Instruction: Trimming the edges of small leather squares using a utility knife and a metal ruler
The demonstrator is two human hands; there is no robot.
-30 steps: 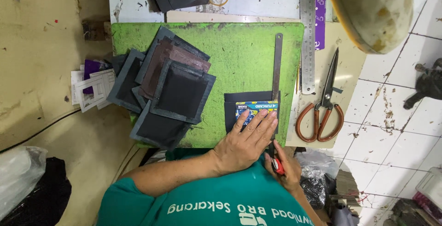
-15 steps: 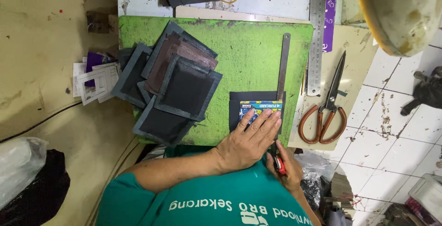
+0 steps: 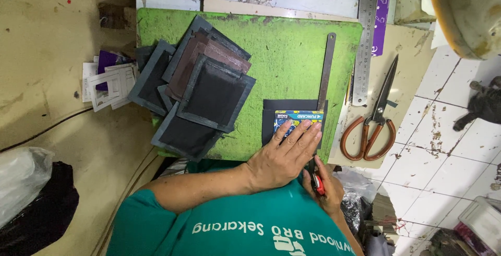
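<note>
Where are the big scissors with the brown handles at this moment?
In the head view, the scissors lie closed on the beige board, right of the green mat, just below the steel ruler.

Green cutting mat (image 3: 292, 63); black leather piece (image 3: 271, 117); blue card (image 3: 298, 116); orange-handled scissors (image 3: 371, 125); red knife (image 3: 317, 184).

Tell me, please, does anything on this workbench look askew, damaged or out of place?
The stack of dark leather pieces is fanned crookedly, its lowest pieces overhanging the near edge of the green cutting mat. The mat's far edge is worn and scuffed. Nothing is spilled.
</note>
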